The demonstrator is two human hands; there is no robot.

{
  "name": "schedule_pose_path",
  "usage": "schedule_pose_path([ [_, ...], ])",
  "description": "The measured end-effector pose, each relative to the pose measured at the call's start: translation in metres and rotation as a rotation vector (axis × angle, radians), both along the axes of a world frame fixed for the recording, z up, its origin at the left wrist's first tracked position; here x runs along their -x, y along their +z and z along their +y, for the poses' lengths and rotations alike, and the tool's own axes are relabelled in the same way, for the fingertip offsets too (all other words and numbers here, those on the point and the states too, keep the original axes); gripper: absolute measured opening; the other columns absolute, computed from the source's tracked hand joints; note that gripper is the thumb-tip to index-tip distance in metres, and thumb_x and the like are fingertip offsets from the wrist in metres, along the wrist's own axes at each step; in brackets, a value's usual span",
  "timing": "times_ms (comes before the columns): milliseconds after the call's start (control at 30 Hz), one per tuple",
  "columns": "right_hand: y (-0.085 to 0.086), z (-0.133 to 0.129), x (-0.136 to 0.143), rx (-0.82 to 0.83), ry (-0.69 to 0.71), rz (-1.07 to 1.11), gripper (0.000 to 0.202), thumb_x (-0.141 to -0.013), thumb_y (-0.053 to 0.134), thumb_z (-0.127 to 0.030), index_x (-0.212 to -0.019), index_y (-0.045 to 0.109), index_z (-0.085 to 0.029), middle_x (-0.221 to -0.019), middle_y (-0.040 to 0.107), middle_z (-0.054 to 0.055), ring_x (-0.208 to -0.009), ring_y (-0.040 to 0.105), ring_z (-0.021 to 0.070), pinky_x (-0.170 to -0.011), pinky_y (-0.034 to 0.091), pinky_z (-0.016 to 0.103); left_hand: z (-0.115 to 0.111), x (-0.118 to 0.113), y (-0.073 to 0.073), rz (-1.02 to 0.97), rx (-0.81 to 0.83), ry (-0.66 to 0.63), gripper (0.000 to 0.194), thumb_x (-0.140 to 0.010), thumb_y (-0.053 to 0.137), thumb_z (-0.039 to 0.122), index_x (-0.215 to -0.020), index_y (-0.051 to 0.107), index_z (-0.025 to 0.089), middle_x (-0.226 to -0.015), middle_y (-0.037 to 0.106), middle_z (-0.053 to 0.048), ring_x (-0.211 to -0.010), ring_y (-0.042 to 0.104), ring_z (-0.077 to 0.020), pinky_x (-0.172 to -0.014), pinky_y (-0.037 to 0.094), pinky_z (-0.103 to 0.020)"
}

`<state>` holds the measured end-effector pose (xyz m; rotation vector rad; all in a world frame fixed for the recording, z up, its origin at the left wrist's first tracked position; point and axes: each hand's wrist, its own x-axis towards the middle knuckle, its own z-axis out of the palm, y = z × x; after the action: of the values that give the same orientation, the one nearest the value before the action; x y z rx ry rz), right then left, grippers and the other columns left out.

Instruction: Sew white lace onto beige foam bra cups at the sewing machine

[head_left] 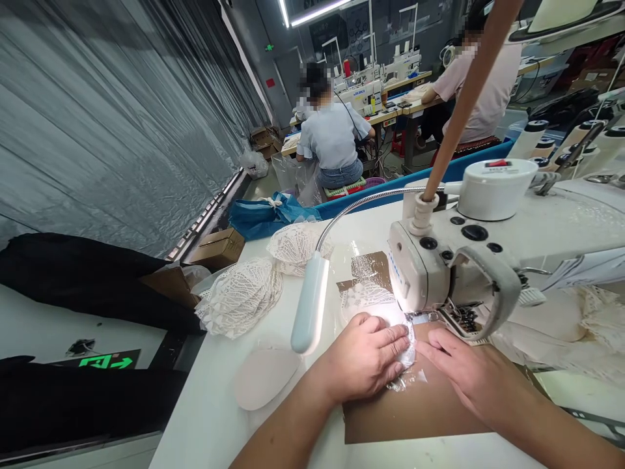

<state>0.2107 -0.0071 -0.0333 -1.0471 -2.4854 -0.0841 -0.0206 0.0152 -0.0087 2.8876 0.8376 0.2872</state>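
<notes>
A sewing machine head (430, 260) stands over a white lace piece (374, 296), lit brightly by the needle area. My left hand (366, 355) presses down on this piece, fingers bent and close together at its front edge. On the other side, my right hand (463, 368) rests on the brown work surface (400, 417), index finger stretched toward the piece's right edge and thumb beside it. Whether that fingertip touches the cloth, I cannot tell. The needle and presser foot are mostly hidden by the machine head and glare.
A gooseneck lamp (310, 303) arches left of the machine. Stacked lace pieces (241, 296) and a beige oval pad (266, 378) lie on the white table (195, 417). More lace (596, 319) lies at right. Thread cones (530, 140) stand behind. Two people sit at machines farther back.
</notes>
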Motion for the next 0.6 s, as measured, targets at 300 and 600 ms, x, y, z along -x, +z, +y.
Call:
schedule_pose_path([
  [300,0.005,0.002,0.005,-0.046,-0.051,-0.029,0.053,-0.067,0.036,0.005,-0.103,0.068,-0.016,-0.086,0.071,0.007,-0.044,0.050,0.0103,-0.038,0.030,0.024,-0.002,-0.005,-0.001,-0.033,0.017,0.069,0.039,-0.097,0.041,0.035,-0.128,0.057,0.015,-0.134,0.058,-0.011,-0.100,0.054,-0.0246,-0.086,0.042,-0.041],
  [600,-0.017,0.006,0.002,-0.130,-0.175,-0.145,0.056,-0.072,0.038,0.005,-0.111,0.069,-0.019,-0.098,0.073,0.010,-0.074,0.068,0.0196,-0.056,0.051,0.028,-0.005,-0.009,-0.003,-0.011,-0.015,0.146,0.041,-0.096,0.044,0.035,-0.131,0.053,0.015,-0.133,0.058,-0.013,-0.098,0.054,-0.0250,-0.084,0.043,-0.041],
])
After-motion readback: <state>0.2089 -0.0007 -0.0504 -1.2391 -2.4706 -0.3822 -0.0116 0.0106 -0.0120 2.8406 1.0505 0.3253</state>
